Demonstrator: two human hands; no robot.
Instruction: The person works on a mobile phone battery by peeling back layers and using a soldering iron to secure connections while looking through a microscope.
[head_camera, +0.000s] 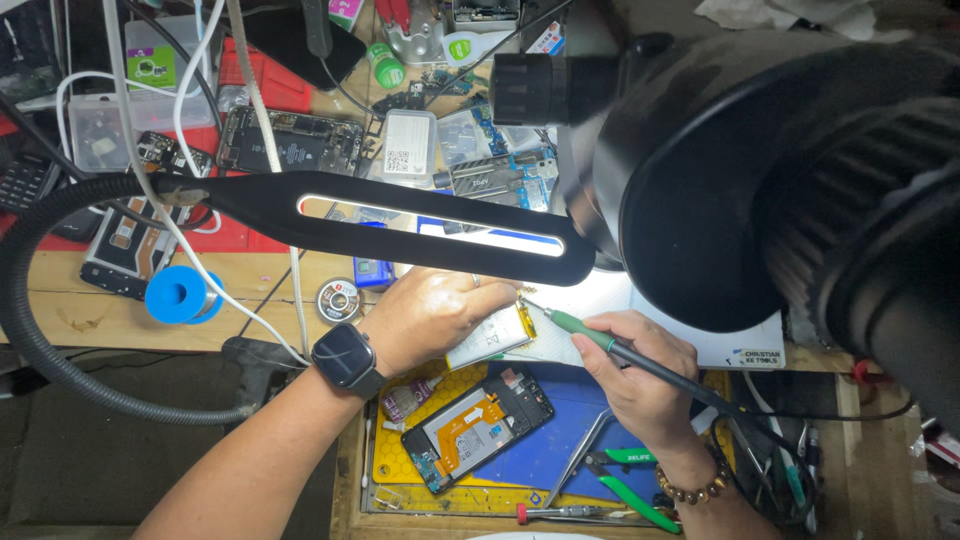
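Two hands at a flat battery pack under the lamp

Left hand (432, 312) – fingers curled, pressing down on a flat silver battery pack (490, 338) that lies on the counter (90, 300) just below the black lamp bar (400, 225). A dark smartwatch (345, 357) sits on that wrist. Right hand (640, 375) – closed in a pen grip around a green-handled soldering iron (590, 338), tip touching the top corner of the pack; a bead bracelet (700, 487) is on the wrist. Just below the pack, an opened phone (478, 428) with an orange flex rests on the blue mat (560, 440). Green-handled pliers (625, 478) lie on the mat near the right wrist. A blue solder spool (180, 294) stands well apart to the left. Large black microscope housing (760, 180) fills the upper right.
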